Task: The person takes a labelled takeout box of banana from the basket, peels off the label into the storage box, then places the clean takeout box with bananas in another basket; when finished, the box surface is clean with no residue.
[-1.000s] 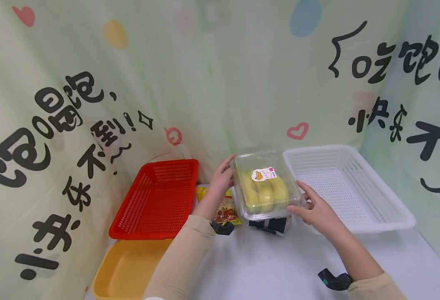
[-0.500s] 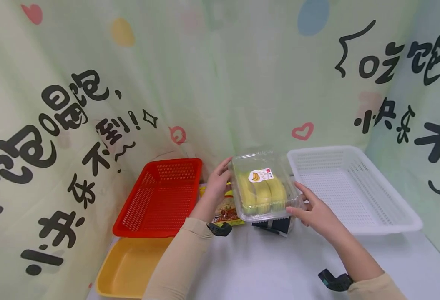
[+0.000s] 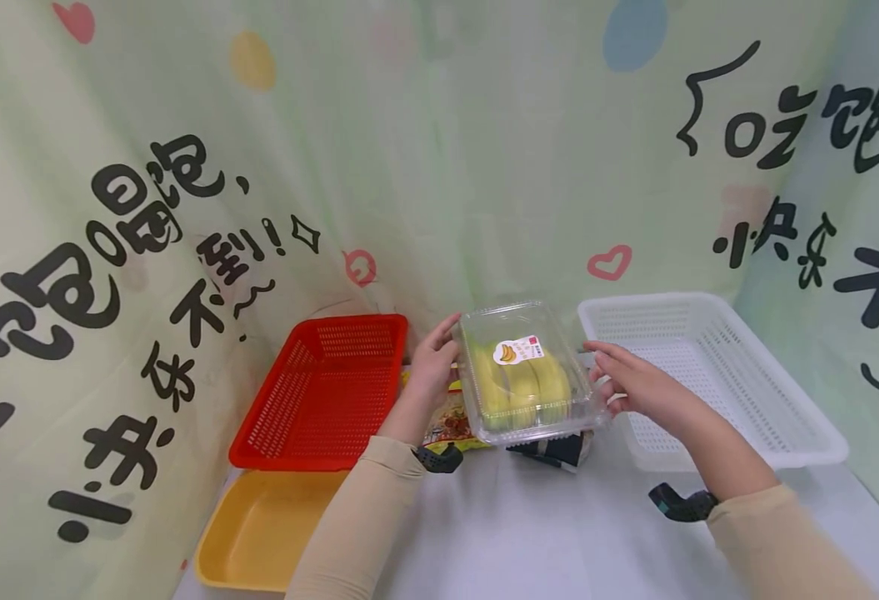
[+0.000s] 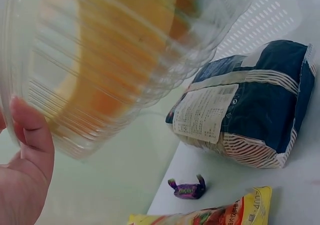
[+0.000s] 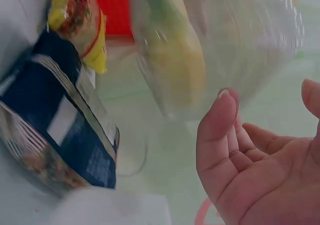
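Observation:
A clear plastic clamshell box (image 3: 501, 323) of bananas (image 3: 526, 389) is held up over the table, its labelled lid facing me. My left hand (image 3: 432, 365) grips its left edge; in the left wrist view the thumb and a bent finger (image 4: 31, 122) are at the rim. My right hand (image 3: 643, 385) is beside the right edge, fingers loosely bent and thumb apart from the box, as the right wrist view shows. Below the box lie a yellow food packet (image 3: 450, 423) and a navy bag (image 4: 265, 100) with striped bands, both partly hidden in the head view.
A red perforated basket (image 3: 319, 400) stands at the left, with a yellow bin (image 3: 267, 525) in front of it. To the right is a white perforated basket (image 3: 799, 446). A small purple wrapped candy (image 4: 189, 190) lies near the navy bag. A printed curtain (image 3: 484, 167) hangs behind.
My right thumb has come off the box's front right corner, and that hand has shifted slightly up and loosened. The left hand keeps its grip, and the box hardly moves.

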Demonstrator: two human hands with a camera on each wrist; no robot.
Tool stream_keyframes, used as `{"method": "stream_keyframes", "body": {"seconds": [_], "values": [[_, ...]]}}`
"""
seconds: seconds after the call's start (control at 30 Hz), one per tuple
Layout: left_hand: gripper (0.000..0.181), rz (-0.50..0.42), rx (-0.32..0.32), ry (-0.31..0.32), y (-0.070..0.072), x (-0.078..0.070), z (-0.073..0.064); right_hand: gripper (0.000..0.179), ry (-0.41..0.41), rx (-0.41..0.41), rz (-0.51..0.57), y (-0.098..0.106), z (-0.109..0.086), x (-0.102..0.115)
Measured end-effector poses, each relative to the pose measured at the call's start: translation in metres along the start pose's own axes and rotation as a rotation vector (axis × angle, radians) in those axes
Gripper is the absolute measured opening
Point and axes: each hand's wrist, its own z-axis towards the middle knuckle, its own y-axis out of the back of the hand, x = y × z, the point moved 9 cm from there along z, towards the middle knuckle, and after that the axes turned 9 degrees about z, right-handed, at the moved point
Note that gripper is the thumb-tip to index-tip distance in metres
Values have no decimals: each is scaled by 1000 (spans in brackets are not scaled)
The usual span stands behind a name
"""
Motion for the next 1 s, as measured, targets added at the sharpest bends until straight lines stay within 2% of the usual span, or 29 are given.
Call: {"method": "stream_keyframes", "body": {"seconds": [0.23,0.4,0.67,0.83,1.0], "values": [[57,6,2,10,4,2,1,72,-36,66,-67,24,37,13],[57,10,6,23,6,2,2,64,-46,143,-89,27,63,20],[53,25,15,27,6,0,-1,59,-88,183,25,23,97,26],[53,26,14,32,5,-2,-1,61,-104,163,101,18,106,25],[56,14,20,21,2,-4,0,49,-90,133,195,14,110,22]]}}
